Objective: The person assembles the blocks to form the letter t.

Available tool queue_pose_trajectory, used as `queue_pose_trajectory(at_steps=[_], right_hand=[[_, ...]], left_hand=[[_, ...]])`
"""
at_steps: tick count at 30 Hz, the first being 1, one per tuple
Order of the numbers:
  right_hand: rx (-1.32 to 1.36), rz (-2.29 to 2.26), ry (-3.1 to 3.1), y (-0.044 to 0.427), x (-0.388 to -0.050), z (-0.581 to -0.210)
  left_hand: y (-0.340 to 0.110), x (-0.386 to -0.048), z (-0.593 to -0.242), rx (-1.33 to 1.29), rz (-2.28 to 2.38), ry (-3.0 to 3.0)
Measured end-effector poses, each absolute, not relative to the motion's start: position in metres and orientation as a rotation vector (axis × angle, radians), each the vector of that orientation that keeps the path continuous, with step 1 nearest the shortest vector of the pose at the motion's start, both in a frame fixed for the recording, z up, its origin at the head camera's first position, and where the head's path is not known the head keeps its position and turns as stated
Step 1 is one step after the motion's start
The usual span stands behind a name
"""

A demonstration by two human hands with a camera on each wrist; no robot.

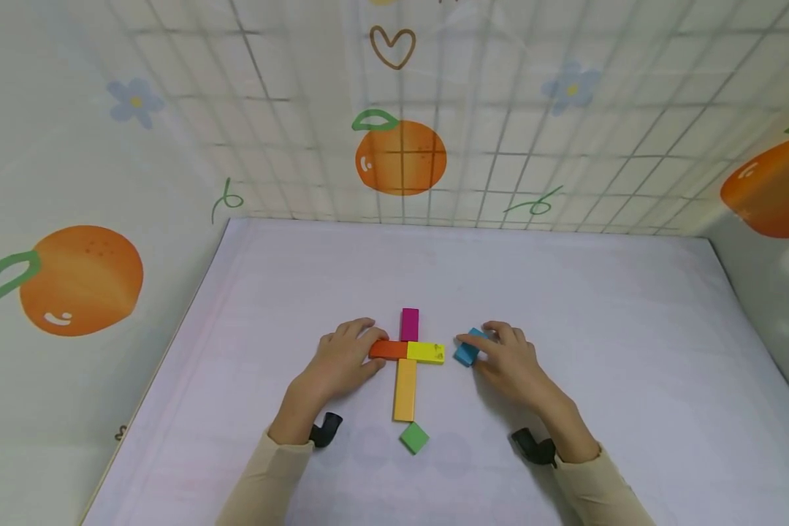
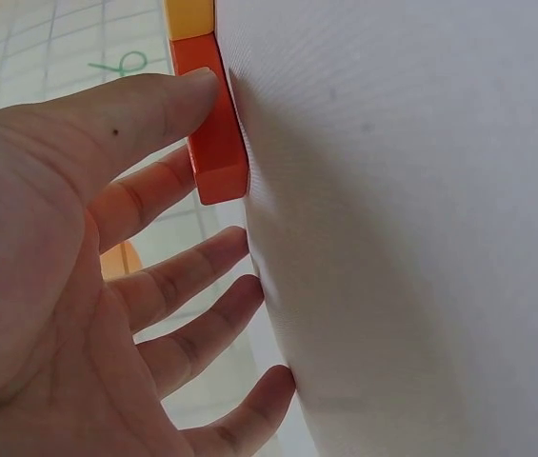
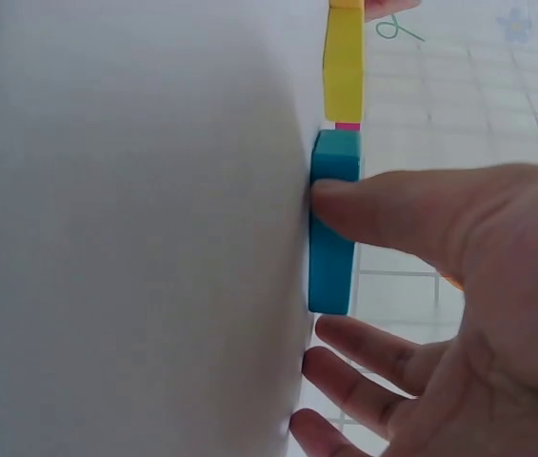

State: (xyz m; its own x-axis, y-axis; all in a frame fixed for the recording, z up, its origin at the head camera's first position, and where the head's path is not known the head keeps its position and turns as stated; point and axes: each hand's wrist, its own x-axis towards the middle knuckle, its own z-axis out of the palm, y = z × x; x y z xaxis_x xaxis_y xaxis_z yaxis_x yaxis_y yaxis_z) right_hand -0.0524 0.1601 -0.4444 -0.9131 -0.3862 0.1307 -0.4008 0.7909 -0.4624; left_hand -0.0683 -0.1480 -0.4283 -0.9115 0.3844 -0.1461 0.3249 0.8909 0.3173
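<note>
My left hand holds the outer end of a red-orange block, thumb on one long side and index finger on the other. That block's inner end meets a yellow block, forming a crossbar. A magenta block stands above the bar and a long amber block runs below it. Right of the bar, my right hand pinches a blue block between thumb and index finger. The blue block lies slanted on the table, apart from the yellow one. Below the amber block a green block sits turned like a diamond.
A white cloth-covered table carries all the blocks. Behind it hangs a sheet printed with oranges, with a grid showing through. Black wrist-worn devices sit at both sleeve cuffs, close above the table.
</note>
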Motion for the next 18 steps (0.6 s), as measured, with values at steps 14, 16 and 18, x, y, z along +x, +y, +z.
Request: queue_pose_trajectory(at_steps=[14,16,18], right_hand=[[0.627,0.768,-2.954,0.1592,-0.0526,-0.4409],[0.621,0.780,-2.960,0.1592,-0.0525,-0.4403],[0.604,0.786,-2.977,0.1590,-0.0524,-0.4399]], left_hand=[[-0.1490,-0.0667,-0.4277,0.547,0.437,2.861],[-0.1489,-0.0668,-0.4279,0.548,0.436,2.862],[-0.1489,-0.0672,-0.4285,0.547,0.433,2.861]])
